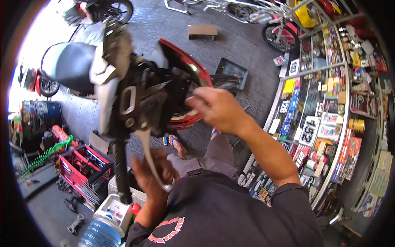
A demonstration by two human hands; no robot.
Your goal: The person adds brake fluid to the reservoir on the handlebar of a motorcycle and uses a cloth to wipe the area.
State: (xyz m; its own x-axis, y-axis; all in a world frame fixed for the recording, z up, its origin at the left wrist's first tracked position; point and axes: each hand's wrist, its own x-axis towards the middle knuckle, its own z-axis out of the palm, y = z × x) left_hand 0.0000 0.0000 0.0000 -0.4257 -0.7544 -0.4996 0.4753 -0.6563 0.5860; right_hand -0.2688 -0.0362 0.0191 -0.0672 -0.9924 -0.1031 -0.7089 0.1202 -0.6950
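In front of me stands a partly stripped motorcycle with a dark seat [72, 66] and a red and black front fairing [193, 64]. My right hand [218, 108] is at the fairing's near side, its fingers curled together; whatever is between them is hidden. My left hand [154, 171] is lower down, behind the silver hand lever [147, 154] and beside the black handlebar grip [121, 164]. Motion smears its fingers, and I cannot tell whether they touch the lever. Exposed dark parts and cables [158, 90] fill the space between the handlebar and the fairing.
At my right runs a long glass display case [288, 76] packed with boxed parts. A red toolbox [84, 162], a blue water bottle [98, 234] and a green coiled hose [45, 156] are at the left. Beyond the fairing lie a dark tray [243, 71] and a low stool [203, 31].
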